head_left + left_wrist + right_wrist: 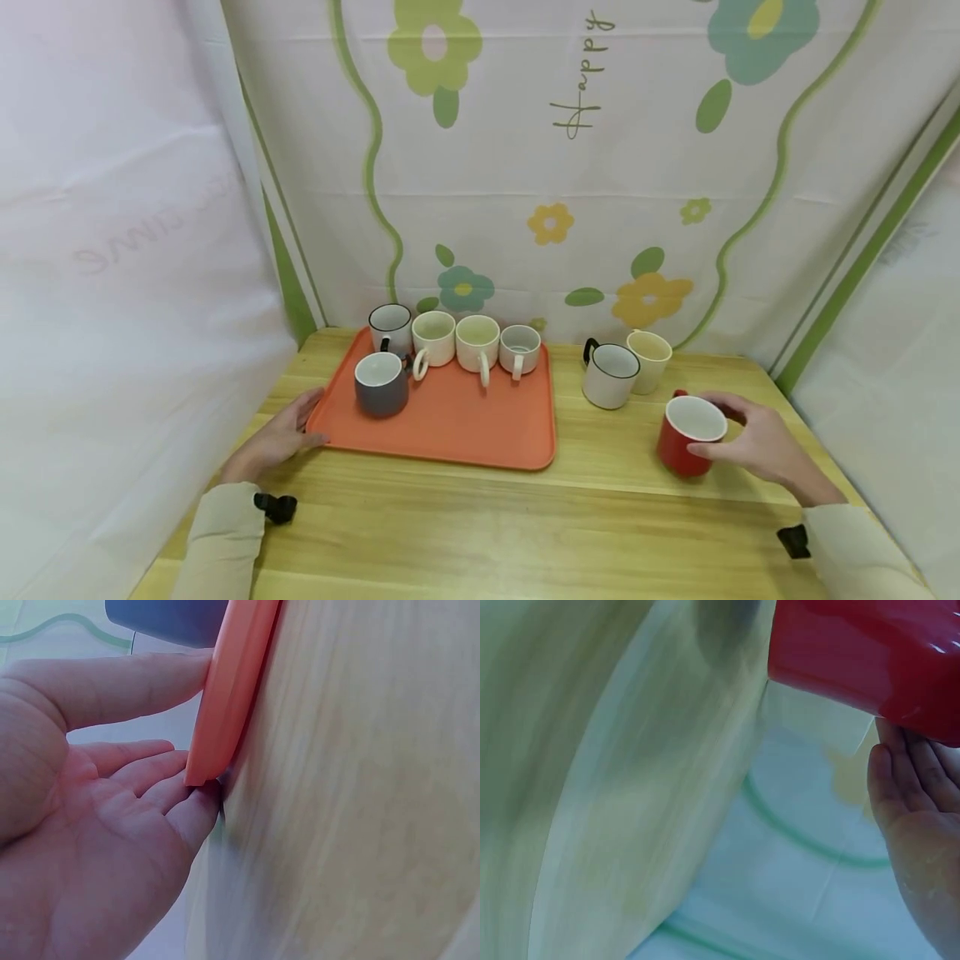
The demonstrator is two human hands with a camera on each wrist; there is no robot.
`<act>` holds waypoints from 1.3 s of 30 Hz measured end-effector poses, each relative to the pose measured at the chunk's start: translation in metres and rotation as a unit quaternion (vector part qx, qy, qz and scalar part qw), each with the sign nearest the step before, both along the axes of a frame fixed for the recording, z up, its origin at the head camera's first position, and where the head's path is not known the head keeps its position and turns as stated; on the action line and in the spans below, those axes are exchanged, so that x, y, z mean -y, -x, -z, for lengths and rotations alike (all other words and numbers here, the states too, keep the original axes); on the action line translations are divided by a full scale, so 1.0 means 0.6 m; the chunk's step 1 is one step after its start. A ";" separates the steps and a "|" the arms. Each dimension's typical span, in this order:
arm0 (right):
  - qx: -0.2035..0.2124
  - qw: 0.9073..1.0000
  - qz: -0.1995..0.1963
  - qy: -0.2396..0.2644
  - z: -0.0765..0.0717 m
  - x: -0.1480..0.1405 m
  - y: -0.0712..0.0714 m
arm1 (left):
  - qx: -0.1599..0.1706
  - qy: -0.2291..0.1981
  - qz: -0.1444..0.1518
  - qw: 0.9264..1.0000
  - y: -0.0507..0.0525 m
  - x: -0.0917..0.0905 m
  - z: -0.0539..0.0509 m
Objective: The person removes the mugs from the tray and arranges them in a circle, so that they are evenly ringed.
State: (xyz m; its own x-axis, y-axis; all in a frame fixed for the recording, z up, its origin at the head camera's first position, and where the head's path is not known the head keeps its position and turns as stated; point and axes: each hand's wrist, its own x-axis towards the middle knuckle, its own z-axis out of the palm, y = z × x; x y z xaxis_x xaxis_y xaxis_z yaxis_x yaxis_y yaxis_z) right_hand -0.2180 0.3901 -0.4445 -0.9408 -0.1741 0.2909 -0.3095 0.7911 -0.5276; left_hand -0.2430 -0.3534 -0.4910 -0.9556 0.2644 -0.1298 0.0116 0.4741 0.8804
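Note:
My right hand (pixel 757 437) holds a red mug (pixel 678 450) with a white inside at the table's right side, thumb on the near side and fingers behind. In the right wrist view the red mug (pixel 855 656) partly hides the fingers. At the left, my left hand (pixel 276 433) grips the left edge of an orange tray (pixel 472 425). The left wrist view has the thumb against the rim of the tray (pixel 232 690) and fingertips at its underside. On the tray stand a grey mug (pixel 381 398), a dark-rimmed mug (pixel 391 325), and several pale cups (pixel 477 342).
Right of the tray, a white mug with a dark rim (pixel 609 379) stands close to a cream cup (pixel 649 358) on the wooden table (pixel 480 533). A flowered white cloth (pixel 480 167) hangs behind, and more cloth encloses both sides.

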 end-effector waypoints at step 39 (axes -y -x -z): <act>0.070 0.991 0.114 0.027 0.031 -0.083 0.183 | 0.003 -0.013 -0.001 1.000 0.006 0.002 0.006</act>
